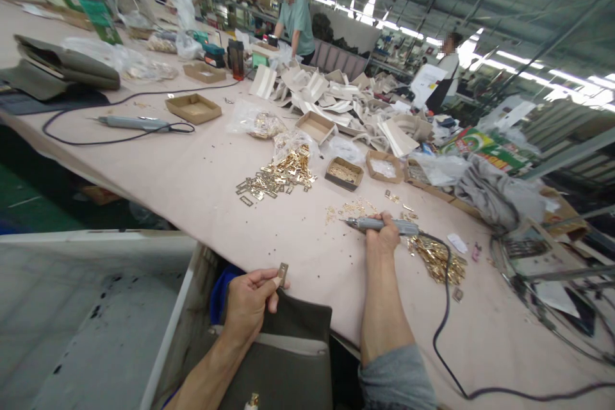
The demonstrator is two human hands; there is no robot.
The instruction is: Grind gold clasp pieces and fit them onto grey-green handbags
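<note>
1. Left hand (247, 298) pinches a small metal plate (283, 271), just above dark grey material (288, 368).
2. Right hand (383, 237) grips an electric screwdriver (368, 224); golden pieces (437, 259) lie on the counter (230, 221), right of that hand.

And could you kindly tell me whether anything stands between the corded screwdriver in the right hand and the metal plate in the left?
Nothing visible does: between the corded screwdriver in the right hand and the metal plate in the left hand lies only pinkish tabletop with tiny dark specks.

The single head-worn camera looks forward and down across the table (307, 224) from close above.
</note>
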